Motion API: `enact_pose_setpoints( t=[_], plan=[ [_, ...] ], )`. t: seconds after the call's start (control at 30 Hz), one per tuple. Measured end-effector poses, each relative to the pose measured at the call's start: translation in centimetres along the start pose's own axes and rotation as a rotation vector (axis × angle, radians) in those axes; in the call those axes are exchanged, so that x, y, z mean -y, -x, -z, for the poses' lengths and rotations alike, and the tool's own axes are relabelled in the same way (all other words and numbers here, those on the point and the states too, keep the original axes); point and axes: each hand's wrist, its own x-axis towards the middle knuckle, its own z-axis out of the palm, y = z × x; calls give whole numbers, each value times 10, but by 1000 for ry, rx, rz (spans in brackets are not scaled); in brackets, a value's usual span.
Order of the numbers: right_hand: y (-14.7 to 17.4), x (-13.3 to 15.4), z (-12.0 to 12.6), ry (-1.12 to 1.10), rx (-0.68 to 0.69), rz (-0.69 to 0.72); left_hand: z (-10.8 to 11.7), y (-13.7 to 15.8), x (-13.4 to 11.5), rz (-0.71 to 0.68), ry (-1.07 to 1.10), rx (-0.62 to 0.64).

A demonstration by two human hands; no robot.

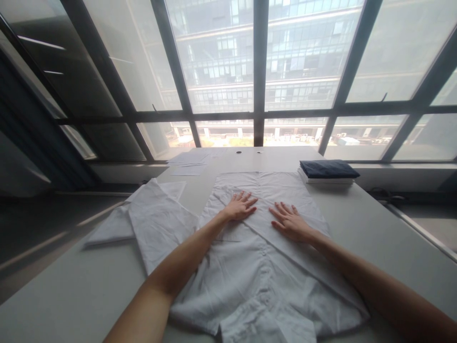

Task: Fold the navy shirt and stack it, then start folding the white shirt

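Note:
A white button-up shirt [246, 267] lies spread on the table, its collar toward me at the bottom edge and its hem at the far end. Down its middle runs a line of buttons. My left hand [240, 206] rests flat on the left half of the shirt, fingers spread. On the right half lies my right hand [288, 221], palm down with fingers apart. Neither hand grips the cloth. Wrinkles cross the fabric around both hands. Part of a sleeve [160, 219] stretches out to the left; my right forearm covers some of the right side.
The white table [360, 238] extends on both sides. At the far right sits a stack of folded clothes with a dark blue one [328, 168] on top. Paper sheets [189, 161] lie at the far left. Large windows [221, 57] stand beyond the table.

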Motion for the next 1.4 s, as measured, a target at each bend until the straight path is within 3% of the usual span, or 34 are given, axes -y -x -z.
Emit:
enact_pose_setpoints(
  t=[0.13,0.33,0.4,0.47,0.57,0.67,0.8,1.0,1.23,1.3,1.4],
  plan=[
    [0,-6,-2,25,-5,-127,-1,-1,17,83,13,-35],
    [0,-8,-5,27,-73,-156,-6,-3,19,159,12,-58],
    [2,-6,-3,12,-157,-88,-7,-4,20,152,4,-61],
    [6,-3,2,-25,-202,74,-7,-5,25,125,1,-60],
    [11,1,9,-91,-100,290,-5,-6,38,140,-2,-88],
    [15,4,13,-119,13,335,-3,-5,51,276,-18,-134],
    [16,6,14,-116,17,341,-2,-6,57,344,-25,-109],
    [16,-5,8,-63,-14,190,-1,-5,55,344,-18,-113],
    [48,-73,3,-30,-59,19,0,-4,49,357,-9,-106],
    [50,-82,4,-90,-118,-5,1,-5,48,362,-8,-104],
    [33,-74,11,-309,-298,-33,1,-5,47,369,-14,-98]
  ],
)
